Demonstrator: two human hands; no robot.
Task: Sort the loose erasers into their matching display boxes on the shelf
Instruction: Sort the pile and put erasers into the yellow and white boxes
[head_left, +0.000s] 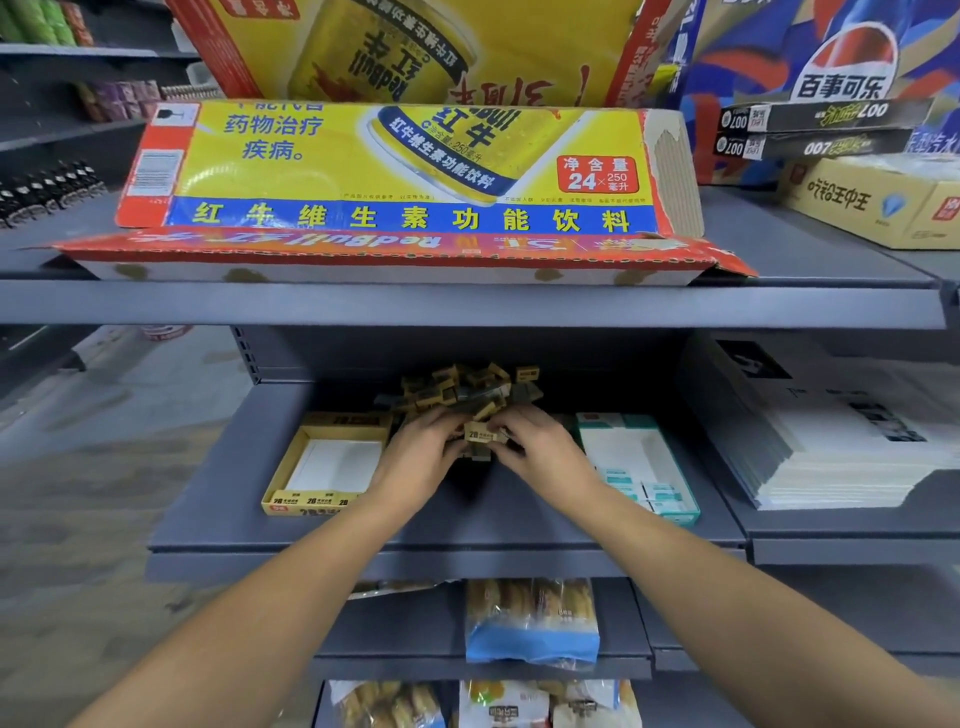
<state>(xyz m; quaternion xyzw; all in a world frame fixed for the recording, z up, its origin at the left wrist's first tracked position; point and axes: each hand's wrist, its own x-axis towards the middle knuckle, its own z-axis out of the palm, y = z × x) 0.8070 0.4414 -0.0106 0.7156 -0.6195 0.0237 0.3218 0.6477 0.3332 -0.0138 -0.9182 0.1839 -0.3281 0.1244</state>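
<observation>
Your left hand (421, 447) and right hand (535, 441) meet at the middle of the grey shelf (467, 525), fingers curled in toward each other. Between the fingertips sits 1 yellow-brown eraser (482, 433) marked "2B", and both hands pinch it, the left from its left end and the right from its right end. Just under it a darker eraser or 2 lie partly hidden by your fingers; you cannot tell whether either hand also touches those.

Directly behind your hands, toward the back of the shelf, the loose erasers (467, 387) form a jumbled heap of yellow-brown and grey-green pieces, some standing on edge, some flat.

To the left of your left hand stands the yellow display box (291, 467), its front wall printed with "2B" labels and its white floor bare. Your left wrist crosses its right front corner. To the right of your right hand stands the teal-and-white display box (675, 467), with a few white and teal erasers lying at its front end.

Further right on the next shelf section is a stack of printed paper (841, 457). On the shelf above lies a flattened yellow Red Bull carton (395, 171). Below, on the lower shelves, are bagged snacks (530, 623).
</observation>
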